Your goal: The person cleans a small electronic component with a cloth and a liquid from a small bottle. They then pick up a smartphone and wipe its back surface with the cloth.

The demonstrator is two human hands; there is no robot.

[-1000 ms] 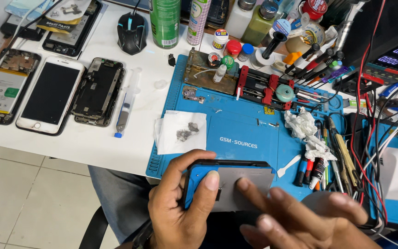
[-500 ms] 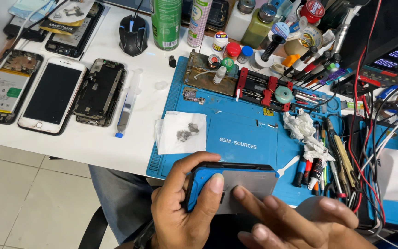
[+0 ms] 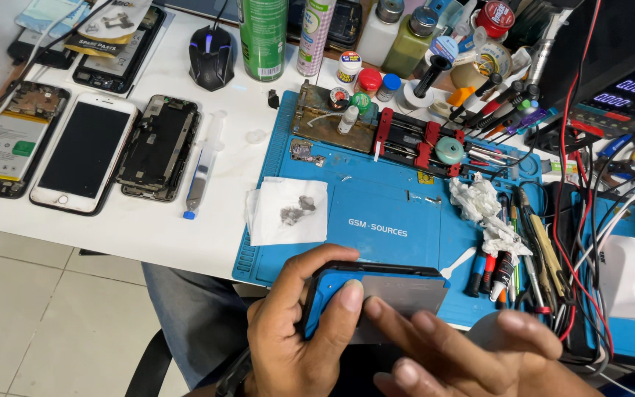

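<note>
A white table (image 3: 148, 228) carried a blue work mat (image 3: 376, 198) crowded with tools. Near the bottom edge, over the mat's front edge, the left hand (image 3: 295, 338) was clamped around a phone in a blue case (image 3: 332, 290), thumb pressed on top. The right hand (image 3: 464, 356) lay with fingers together, flat against a thin grey metal sheet (image 3: 406, 294) resting on the phone; whether it gripped the sheet could not be told. A stained white tissue (image 3: 288, 212) lay on the mat just beyond. A white phone (image 3: 82, 154) lay well to the left.
</note>
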